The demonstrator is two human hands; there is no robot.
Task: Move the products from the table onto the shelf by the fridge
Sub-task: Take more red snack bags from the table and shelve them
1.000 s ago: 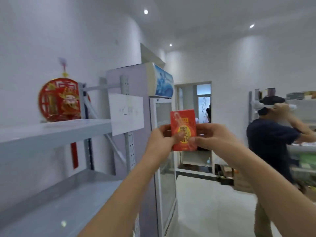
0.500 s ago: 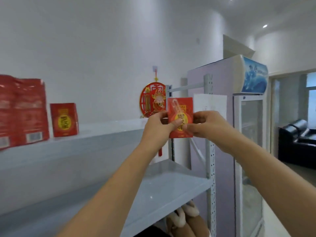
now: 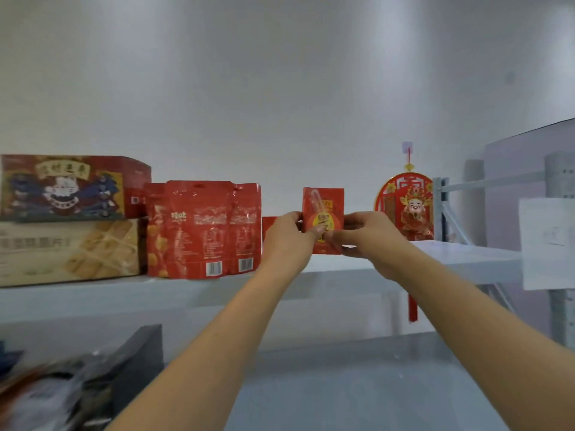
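- The small red packet (image 3: 323,209) was held upright over the upper shelf (image 3: 460,259), between both hands.
- The left hand (image 3: 287,236) was clamped on the packet's left edge, with the thumb laid across the front face.
- The right hand (image 3: 370,241) was clamped on the packet's right edge in the same pinch.
- Whether the packet's lower edge rested on the shelf could not be determined.
- A second red packet (image 3: 269,225) was partly hidden behind the left hand.
- Further left, red pouches (image 3: 202,228) were stood upright side by side on the shelf.
- Beside the pouches, a red printed box (image 3: 68,186) was stacked on a beige box (image 3: 68,253).
- A round red ornament (image 3: 407,206) was hung on the wall to the right of the hands.
- A white paper sheet (image 3: 547,244) was fixed to the grey post at the right edge.
- Blurred dark items (image 3: 93,384) were seen at the left end of the lower shelf (image 3: 373,384).
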